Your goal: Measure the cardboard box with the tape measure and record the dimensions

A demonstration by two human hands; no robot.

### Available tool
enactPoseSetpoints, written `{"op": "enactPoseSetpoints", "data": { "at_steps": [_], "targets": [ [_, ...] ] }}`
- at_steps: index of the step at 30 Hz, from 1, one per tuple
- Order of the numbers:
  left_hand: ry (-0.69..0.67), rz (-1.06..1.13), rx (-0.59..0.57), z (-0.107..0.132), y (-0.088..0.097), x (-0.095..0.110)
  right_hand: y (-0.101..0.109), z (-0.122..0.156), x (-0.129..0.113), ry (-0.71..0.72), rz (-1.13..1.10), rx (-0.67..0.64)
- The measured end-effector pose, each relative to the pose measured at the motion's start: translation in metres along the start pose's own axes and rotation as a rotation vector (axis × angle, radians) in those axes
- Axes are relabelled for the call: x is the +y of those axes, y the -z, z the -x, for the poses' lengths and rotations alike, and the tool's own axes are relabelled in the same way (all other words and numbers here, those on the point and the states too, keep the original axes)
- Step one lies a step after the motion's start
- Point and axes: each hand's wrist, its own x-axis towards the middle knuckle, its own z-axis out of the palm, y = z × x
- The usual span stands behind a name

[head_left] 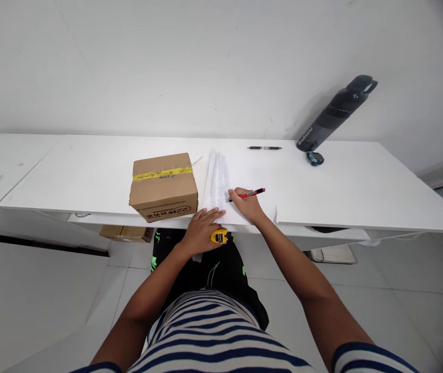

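My right hand point(247, 204) grips a red pen point(251, 194), its tip resting against a folded sheet of white bubble wrap point(218, 178) on the white table point(322, 191). At the table's near edge my left hand point(202, 230) is closed round a small yellow tape measure point(219, 237), with its fingers lying on the bubble wrap's near end. A cardboard box point(164, 186) sealed with yellow tape sits just left of the wrap.
A black pen point(264, 148) lies at the table's back. A tall black bottle point(336, 113) leans against the wall at the back right, a small dark blue object point(315, 158) beside it. Another cardboard box point(128, 234) sits under the table.
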Motion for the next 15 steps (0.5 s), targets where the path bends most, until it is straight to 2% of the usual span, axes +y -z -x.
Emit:
{"op": "enactPoseSetpoints", "data": {
  "at_steps": [15],
  "targets": [
    [0.002,0.016,-0.007,-0.0005,-0.0004,0.0004,-0.0007,-0.0001,0.0025,-0.010,-0.008,0.042]
  ]
}}
